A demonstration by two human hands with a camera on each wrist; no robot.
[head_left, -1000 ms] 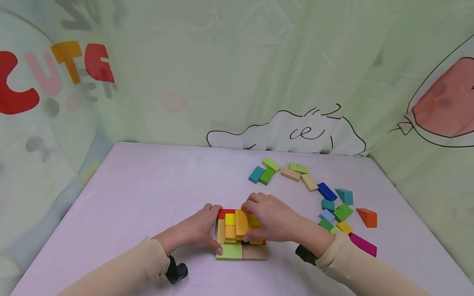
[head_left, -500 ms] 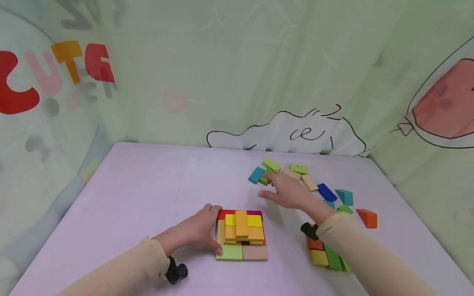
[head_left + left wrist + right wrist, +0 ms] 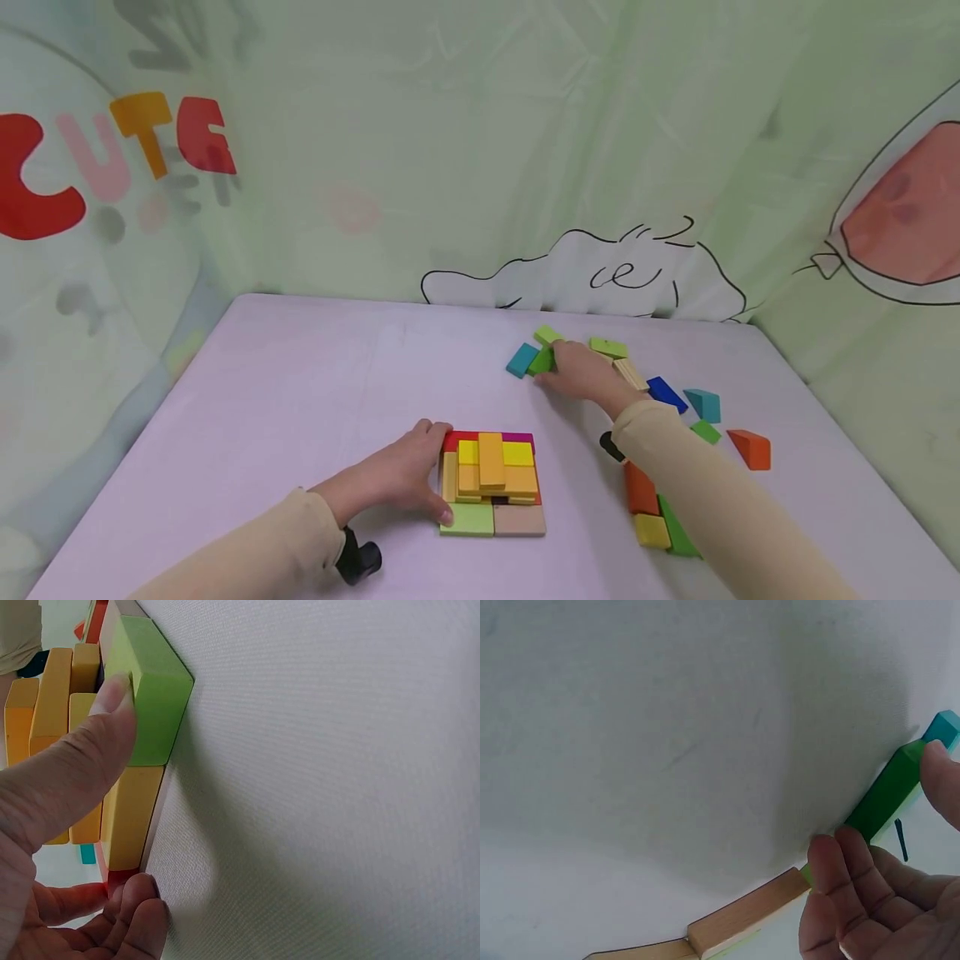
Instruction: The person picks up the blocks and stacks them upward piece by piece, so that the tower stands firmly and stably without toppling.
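Note:
In the head view my left hand [image 3: 408,471] holds the left side of a low, layered stack of wooden blocks [image 3: 491,462]. Its thumb presses the light green block [image 3: 154,697] at the near corner, and its fingertips touch the red block [image 3: 122,879] at the far corner. Yellow and orange blocks form the upper layers, with an orange block [image 3: 491,458] lying lengthwise on top. My right hand [image 3: 581,371] reaches to the back, thumb and fingers at opposite ends of a green block [image 3: 889,791]. A teal block [image 3: 522,360] lies against that green block.
Loose blocks form an arc at the right: a light green one [image 3: 609,347], a ridged wooden one [image 3: 632,373], a dark blue one [image 3: 666,393], a teal wedge [image 3: 703,404] and an orange wedge [image 3: 750,448]. The right sleeve covers more. Fabric walls [image 3: 450,167] border the table [image 3: 300,375].
My right hand has let go of the orange block on top of the stack and moved back to the green block. My left hand stays at the stack.

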